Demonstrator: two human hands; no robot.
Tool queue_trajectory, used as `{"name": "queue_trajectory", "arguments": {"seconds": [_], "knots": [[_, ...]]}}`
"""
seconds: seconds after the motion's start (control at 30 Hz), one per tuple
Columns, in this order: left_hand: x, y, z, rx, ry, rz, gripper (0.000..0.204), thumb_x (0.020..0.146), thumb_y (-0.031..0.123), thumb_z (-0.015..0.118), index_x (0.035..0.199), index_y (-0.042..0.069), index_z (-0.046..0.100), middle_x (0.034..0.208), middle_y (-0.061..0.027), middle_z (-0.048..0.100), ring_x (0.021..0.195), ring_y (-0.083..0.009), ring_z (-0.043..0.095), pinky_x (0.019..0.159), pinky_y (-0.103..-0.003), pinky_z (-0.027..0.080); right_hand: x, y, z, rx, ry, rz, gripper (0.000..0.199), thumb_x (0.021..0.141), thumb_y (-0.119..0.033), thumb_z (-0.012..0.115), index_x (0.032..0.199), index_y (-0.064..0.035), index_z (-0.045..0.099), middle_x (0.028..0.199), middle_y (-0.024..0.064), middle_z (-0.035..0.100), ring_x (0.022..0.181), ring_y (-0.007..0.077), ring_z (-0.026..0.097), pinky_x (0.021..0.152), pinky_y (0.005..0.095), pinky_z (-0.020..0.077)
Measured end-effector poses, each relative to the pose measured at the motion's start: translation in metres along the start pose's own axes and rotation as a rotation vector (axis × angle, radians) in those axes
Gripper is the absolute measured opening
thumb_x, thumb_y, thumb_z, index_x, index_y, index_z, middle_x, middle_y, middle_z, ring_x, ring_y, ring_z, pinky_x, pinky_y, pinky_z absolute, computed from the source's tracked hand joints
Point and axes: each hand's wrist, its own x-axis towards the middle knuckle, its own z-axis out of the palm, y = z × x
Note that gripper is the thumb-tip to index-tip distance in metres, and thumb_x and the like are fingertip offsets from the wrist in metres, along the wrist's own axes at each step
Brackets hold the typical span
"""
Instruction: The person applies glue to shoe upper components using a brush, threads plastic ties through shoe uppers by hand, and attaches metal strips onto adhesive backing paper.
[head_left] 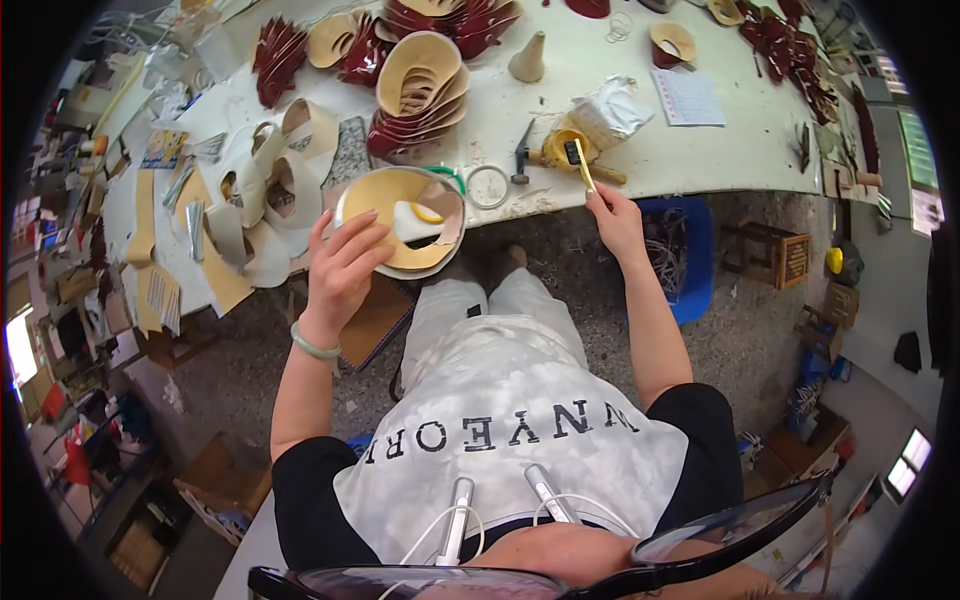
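Worked at a white table, with tan cutouts leftmost. Rested the left hand, loosely spread, on a round tan piece overlapping the front edge, presumably for steadiness. Above a yellow tub, perhaps to catch drips, pinched a brush in the right hand; had moving room off the edge, above a blue bin.
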Motion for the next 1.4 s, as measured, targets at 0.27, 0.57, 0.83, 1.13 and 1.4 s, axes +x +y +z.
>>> {"name": "queue_trajectory", "arguments": {"seconds": [0.27, 0.57, 0.83, 1.13, 1.4], "knots": [[-0.013, -0.001, 0.003, -0.058, 0.081, -0.080, 0.018, 0.068, -0.004, 0.062, 0.079, 0.009, 0.066, 0.096, -0.0029, 0.067, 0.105, -0.0226, 0.060, 0.094, -0.044, 0.036, 0.068, -0.020, 0.008, -0.915, -0.151, -0.063, 0.021, 0.086, -0.015, 0.053, 0.097, -0.0003, 0.063, 0.091, 0.0202, 0.067, 0.086, 0.0356, 0.065, 0.074, 0.0425, 0.0511], [-0.041, -0.012, 0.003, -0.108, 0.143, -0.155, 0.018, 0.067, -0.006, 0.060, 0.079, 0.007, 0.066, 0.095, -0.0046, 0.067, 0.104, -0.0241, 0.060, 0.088, -0.040, 0.039, 0.102, -0.098, 0.032, -1.132, -0.494, -0.108, 0.034, 0.087, -0.034, 0.058, 0.097, -0.0030, 0.067, 0.106, 0.0139, 0.067, 0.099, 0.0292, 0.065, 0.079, 0.0420, 0.0515], [-0.071, -0.017, 0.010, -0.134, 0.179, -0.328, 0.023, 0.064, -0.009, 0.055, 0.080, 0.004, 0.066, 0.094, -0.0085, 0.066, 0.104, -0.0282, 0.060, 0.084, -0.040, 0.042, 0.244, -0.105, 0.079, -1.306, 0.094, -0.937, 0.028, 0.083, -0.032, 0.060, 0.096, -0.0092, 0.068, 0.094, 0.0084, 0.066, 0.103, 0.0275, 0.057, 0.076, 0.0419, 0.0486], [-0.088, -0.019, -0.001, -0.136, 0.246, -0.587, 0.030, 0.063, -0.012, 0.051, 0.083, 0.004, 0.068, 0.093, -0.0095, 0.067, 0.105, -0.0268, 0.061, 0.107, -0.048, 0.030, 0.281, -0.093, 0.126, -1.555, -0.294, -0.377, 0.023, 0.077, -0.014, 0.059, 0.097, -0.0139, 0.072, 0.095, 0.0014, 0.071, 0.082, 0.0227, 0.068, 0.051, 0.0426, 0.0469], [-0.102, -0.074, 0.050, -1.203, 0.622, -0.865, 0.024, 0.081, -0.014, 0.054, 0.099, -0.001, 0.063, 0.106, -0.0099, 0.065, 0.100, -0.0199, 0.061, 0.093, -0.032, 0.046, 0.149, -0.162, -0.035, -0.977, -0.155, -0.225, 0.057, 0.082, -0.041, 0.062, 0.125, -0.0052, 0.054, 0.112, 0.0203, 0.062, 0.103, 0.0348, 0.061, 0.086, 0.0428, 0.0480]]}}
